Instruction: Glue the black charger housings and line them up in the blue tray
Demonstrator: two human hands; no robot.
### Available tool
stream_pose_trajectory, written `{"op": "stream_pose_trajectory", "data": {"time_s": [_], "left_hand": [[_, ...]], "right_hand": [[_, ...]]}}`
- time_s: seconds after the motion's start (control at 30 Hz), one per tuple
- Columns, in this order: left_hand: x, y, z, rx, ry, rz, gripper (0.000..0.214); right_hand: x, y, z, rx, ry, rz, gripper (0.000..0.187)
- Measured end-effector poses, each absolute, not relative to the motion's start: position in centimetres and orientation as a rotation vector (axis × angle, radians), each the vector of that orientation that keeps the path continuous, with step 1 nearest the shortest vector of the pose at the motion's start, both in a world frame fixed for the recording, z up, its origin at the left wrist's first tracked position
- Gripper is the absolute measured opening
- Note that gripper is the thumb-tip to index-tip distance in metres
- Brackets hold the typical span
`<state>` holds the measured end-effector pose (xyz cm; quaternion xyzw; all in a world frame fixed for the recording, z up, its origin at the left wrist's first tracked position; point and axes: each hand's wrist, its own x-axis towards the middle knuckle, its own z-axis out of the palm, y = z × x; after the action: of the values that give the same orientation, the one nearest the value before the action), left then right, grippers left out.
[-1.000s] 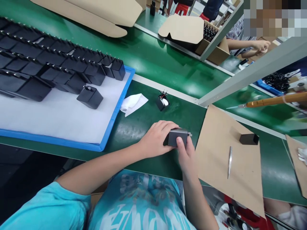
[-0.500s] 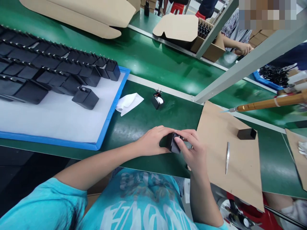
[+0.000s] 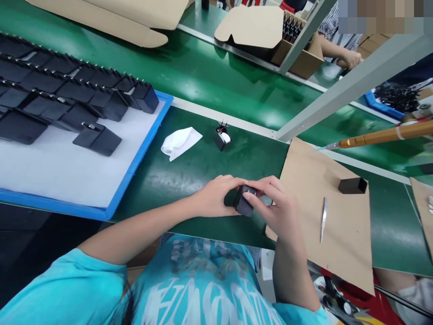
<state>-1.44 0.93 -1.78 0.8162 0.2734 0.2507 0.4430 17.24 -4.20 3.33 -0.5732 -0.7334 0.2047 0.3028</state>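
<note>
Both my hands meet over the green mat near the table's front edge. Between them is a small black charger block (image 3: 244, 203). My left hand (image 3: 216, 196) wraps its left side with curled fingers. My right hand (image 3: 279, 210) pinches its top and right end from the other side. The block rests on or just above the mat. A second small black part with a white and red end (image 3: 222, 136) stands alone on the mat farther back.
A blue-rimmed tray (image 3: 135, 158) at left holds rows of black chargers (image 3: 67, 95). A white cloth (image 3: 179, 141) lies beside it. At right, a cardboard sheet (image 3: 341, 253) carries tweezers (image 3: 323, 219) and a black block (image 3: 352, 185). Another person's hand (image 3: 352, 58) works at the far side.
My right hand has come over the charger from below and now pinches its top; the block has been turned on end between my hands. The view has shifted slightly right.
</note>
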Motion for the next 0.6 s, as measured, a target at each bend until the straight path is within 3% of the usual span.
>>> {"op": "stream_pose_trajectory", "data": {"time_s": [0.23,0.33,0.47,0.6], "left_hand": [[-1.0,1.3,-3.1,2.248,0.791,0.440,0.062],[-2.5,2.0,-2.3,2.295,0.813,0.578,0.055],[-8.9,2.7,0.8,2.261,1.086,0.774,0.053],[-20.2,4.9,4.1,2.271,1.668,0.677,0.054]], "right_hand": [[17.6,-4.0,-1.7,-1.452,-2.060,0.303,0.024],[18.3,-3.5,-2.8,-1.449,-1.902,0.440,0.038],[19.0,-3.4,-2.5,-1.649,-1.786,0.581,0.045],[18.8,-3.7,-2.1,-1.705,-1.765,0.698,0.050]]}}
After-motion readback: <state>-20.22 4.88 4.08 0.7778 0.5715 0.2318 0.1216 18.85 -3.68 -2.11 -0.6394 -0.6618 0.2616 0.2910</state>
